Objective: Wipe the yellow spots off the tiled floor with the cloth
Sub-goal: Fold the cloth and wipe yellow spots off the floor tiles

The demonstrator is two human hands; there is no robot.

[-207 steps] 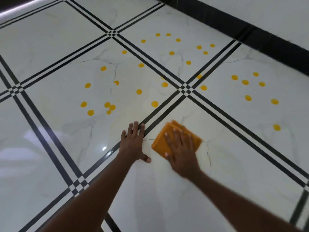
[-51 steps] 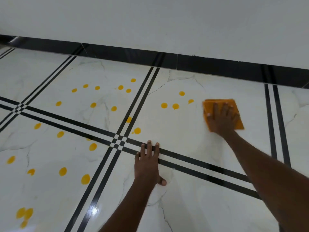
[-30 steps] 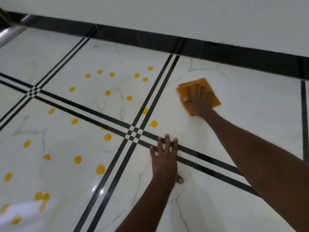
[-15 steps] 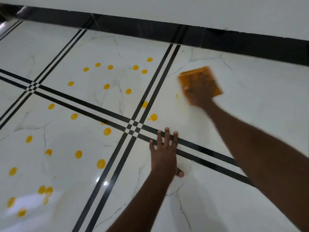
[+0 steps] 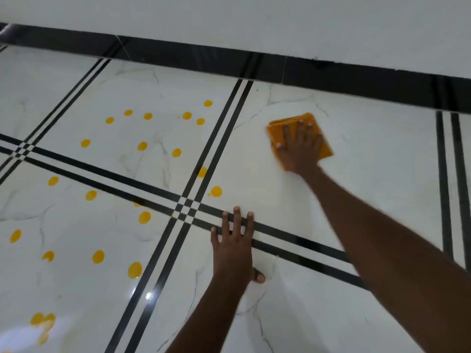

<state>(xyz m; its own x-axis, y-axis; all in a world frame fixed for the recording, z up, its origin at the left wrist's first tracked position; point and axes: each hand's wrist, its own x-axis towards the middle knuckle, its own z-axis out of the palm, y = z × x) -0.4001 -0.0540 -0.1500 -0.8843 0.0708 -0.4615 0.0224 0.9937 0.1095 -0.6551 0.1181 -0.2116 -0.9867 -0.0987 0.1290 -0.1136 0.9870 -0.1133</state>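
Observation:
A folded orange cloth [image 5: 277, 124] lies flat on the white tiled floor [image 5: 369, 161] near the wall. My right hand [image 5: 299, 149] presses it down with straight, spread fingers and covers most of it. My left hand [image 5: 234, 247] rests flat on the floor, fingers straight, across a pair of black tile lines. Several yellow spots mark the tiles to the left. The nearest yellow spot [image 5: 216, 191] sits between the two hands, and another yellow spot [image 5: 202, 171] touches the black line just above it.
A black skirting band [image 5: 331, 75] runs along the foot of the white wall [image 5: 254, 21] behind the cloth. Double black lines [image 5: 221, 138] cross the floor in a grid. More yellow spots [image 5: 135, 270] lie on the near-left tile.
My right hand has slid the cloth slightly right and toward me. The faint yellow smear left of the cloth is gone. My left hand stays planted.

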